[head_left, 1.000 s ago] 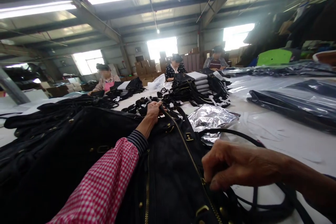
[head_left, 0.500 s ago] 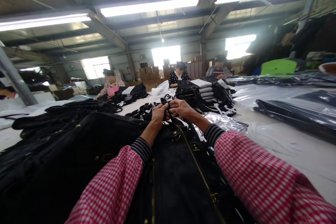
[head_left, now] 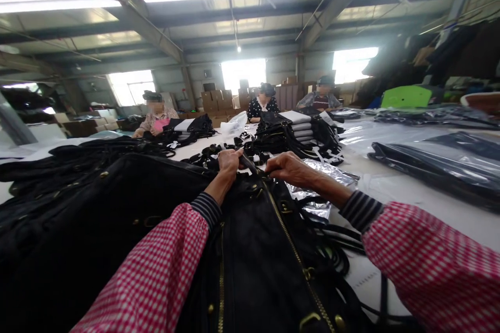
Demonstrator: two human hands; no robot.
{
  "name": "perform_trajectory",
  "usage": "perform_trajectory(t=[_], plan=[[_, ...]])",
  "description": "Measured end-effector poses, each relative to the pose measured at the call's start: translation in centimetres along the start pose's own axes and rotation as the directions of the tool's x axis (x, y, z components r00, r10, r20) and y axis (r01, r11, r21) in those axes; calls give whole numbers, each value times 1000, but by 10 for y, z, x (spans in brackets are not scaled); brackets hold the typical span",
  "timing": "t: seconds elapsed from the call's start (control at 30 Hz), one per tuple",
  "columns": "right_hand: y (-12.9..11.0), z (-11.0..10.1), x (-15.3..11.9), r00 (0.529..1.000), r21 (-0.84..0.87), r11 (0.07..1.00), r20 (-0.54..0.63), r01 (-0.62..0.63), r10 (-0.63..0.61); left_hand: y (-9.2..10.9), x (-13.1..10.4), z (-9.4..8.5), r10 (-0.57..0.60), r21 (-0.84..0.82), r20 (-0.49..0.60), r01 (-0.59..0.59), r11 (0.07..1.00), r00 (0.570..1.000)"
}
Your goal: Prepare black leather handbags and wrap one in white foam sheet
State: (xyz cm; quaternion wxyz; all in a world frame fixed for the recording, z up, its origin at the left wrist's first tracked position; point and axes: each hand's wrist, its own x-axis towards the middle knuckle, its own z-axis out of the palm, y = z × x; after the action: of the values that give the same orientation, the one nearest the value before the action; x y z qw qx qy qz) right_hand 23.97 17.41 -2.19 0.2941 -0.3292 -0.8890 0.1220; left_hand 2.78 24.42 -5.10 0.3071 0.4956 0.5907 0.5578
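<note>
A black bag (head_left: 253, 250) with brass-coloured zips and studs lies in front of me, its far end under my hands. My left hand (head_left: 229, 162) is closed on a narrow dark strap (head_left: 249, 163) that runs down to the bag's far end. Just right of that strap, my right hand (head_left: 289, 169) is closed in a pinch near the top of a brass zip (head_left: 287, 229). What its fingertips hold is hidden. To the left lies another black bag (head_left: 117, 208) on a pile.
Small black pieces with white tags (head_left: 207, 156) lie beyond my hands. Farther on are stacked black bags with grey padding (head_left: 302, 127). Crinkled clear plastic (head_left: 332, 174) and a plastic-wrapped dark bundle (head_left: 437, 171) are on the right. Several people sit across the white table (head_left: 414, 208).
My hands were together at the bag's far end and are now apart. The right hand has moved right and slightly down, and the strap shows between them. Black cords now show at right.
</note>
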Motion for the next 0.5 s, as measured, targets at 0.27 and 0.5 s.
perform_trajectory(t=[0.27, 0.5], plan=[[-34, -20, -104, 972, 316, 927, -48, -203, 229, 69, -54, -12, 400, 242, 143, -423, 873, 905], [-91, -28, -176, 950, 364, 885, 219, -291, 222, 118, -179, -35, 167, 33, 983, -966, 255, 78]])
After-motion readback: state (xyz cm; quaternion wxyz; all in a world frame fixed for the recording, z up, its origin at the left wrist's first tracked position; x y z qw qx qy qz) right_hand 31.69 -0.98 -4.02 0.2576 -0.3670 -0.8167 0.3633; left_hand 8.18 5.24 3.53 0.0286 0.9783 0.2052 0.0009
